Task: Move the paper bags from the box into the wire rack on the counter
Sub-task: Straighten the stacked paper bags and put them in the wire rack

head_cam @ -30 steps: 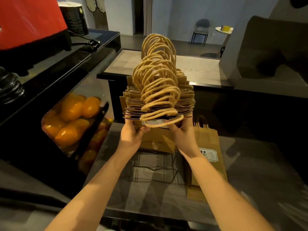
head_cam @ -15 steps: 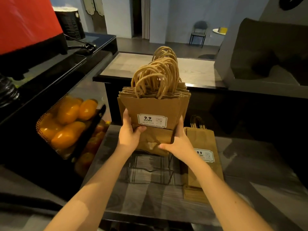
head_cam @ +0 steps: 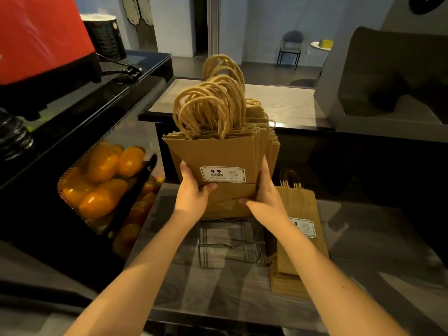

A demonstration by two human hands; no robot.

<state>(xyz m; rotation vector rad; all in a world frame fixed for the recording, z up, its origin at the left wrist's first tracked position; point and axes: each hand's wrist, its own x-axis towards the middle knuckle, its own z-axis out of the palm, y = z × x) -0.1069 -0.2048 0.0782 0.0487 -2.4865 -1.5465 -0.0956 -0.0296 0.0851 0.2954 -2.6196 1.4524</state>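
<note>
- both hands, left hand (head_cam: 194, 190) and right hand (head_cam: 263, 192), clamped on the stack of paper bags (head_cam: 218, 156)
- stack's upright, right above the wire rack (head_cam: 230, 241)
- more bags (head_cam: 300, 229) just right of the rack

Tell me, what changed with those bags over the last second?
The bundle of bags was tipped from lying flat, handles toward the camera, to upright with its label facing the person, and brought lower toward the wire rack. The left hand and right hand kept their grip. The second stack beside the rack stayed put.
</note>
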